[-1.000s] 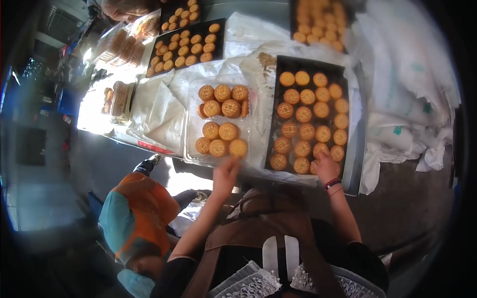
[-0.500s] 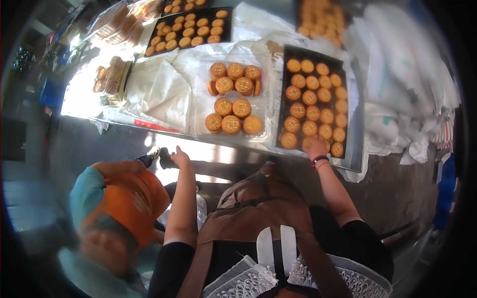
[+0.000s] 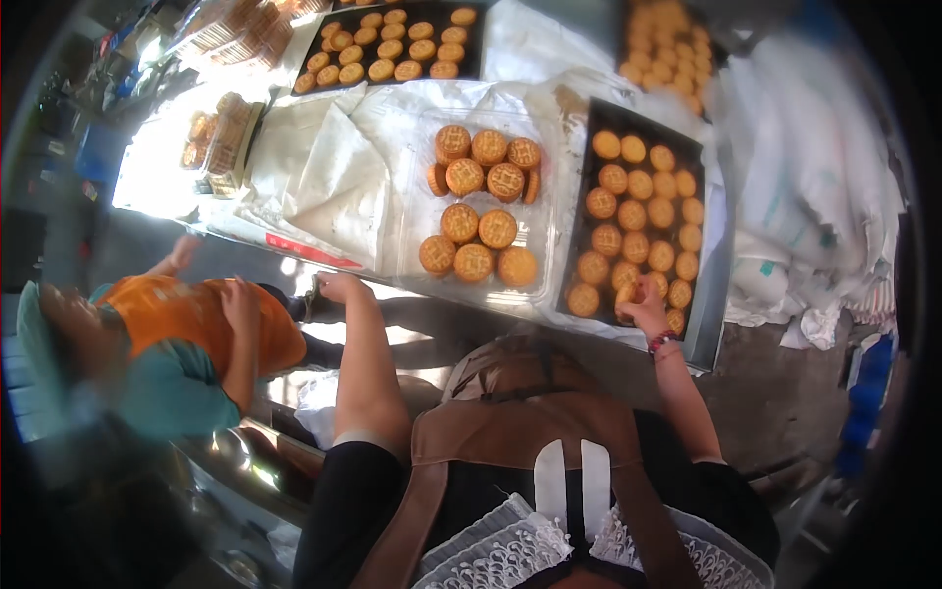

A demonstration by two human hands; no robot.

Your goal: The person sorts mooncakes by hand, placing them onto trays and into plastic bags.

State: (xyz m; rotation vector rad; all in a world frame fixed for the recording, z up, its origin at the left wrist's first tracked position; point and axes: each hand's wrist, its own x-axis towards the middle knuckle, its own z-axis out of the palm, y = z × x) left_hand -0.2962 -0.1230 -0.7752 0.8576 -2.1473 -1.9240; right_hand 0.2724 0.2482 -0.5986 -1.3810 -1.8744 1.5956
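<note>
My right hand [image 3: 648, 308] reaches over the near end of a dark baking tray [image 3: 579, 250] and pinches a round golden mooncake [image 3: 624, 296], tilted up between thumb and fingers. Rows of mooncakes with stamped tops lie around it in the tray. Left of the tray is a clear plastic container [image 3: 415, 201] holding two groups of mooncakes [image 3: 474, 262], some of the far ones standing on edge. My left hand [image 3: 340, 287] hangs just off the table's near edge with its fingers curled in, and nothing shows in it.
More mooncake trays, one at the back left [image 3: 373, 74] and one at the back right [image 3: 620, 61], stand on the paper-covered table [image 3: 294, 187]. Packed clear boxes [image 3: 229, 147] sit at the left. White sacking [image 3: 795, 187] lies to the right. A person in an orange apron [image 3: 186, 319] is close on my left.
My right hand has tilted a mooncake up from the tray. My left hand's pointing finger has curled in. The person beside me has moved and turned. The view has shifted slightly.
</note>
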